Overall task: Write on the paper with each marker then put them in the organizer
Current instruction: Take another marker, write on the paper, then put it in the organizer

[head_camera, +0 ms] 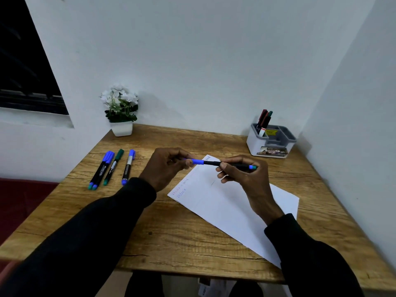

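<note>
- The marker (211, 163) is held level in the air above the far end of the paper (225, 206), spanning both hands.
- The left hand (165, 166) pinches the end with the blue cap (198, 161). The right hand (242, 176) is curled round the black barrel, and the coloured tail end pokes out past it.
- I cannot tell whether the cap is coming off or going back on; it looks seated, or nearly so.
- Either way, the move should run straight along the barrel's line with no sideways bending. The right hand should hold firm while the left does the travelling, and the tip should stay over the paper, clear of the sleeves.
- The paper lies slantwise toward the right side of the tabletop (171, 232), with a few faint lines of writing by its far left edge and bare sheet below them.
- Four markers (111, 168) lie side by side near the left edge, probably waiting their turn.
- The organizer (272, 144) stands in the far right corner, with finished markers (264, 121) upright in its back left compartment, which seems to have room for more.
</note>
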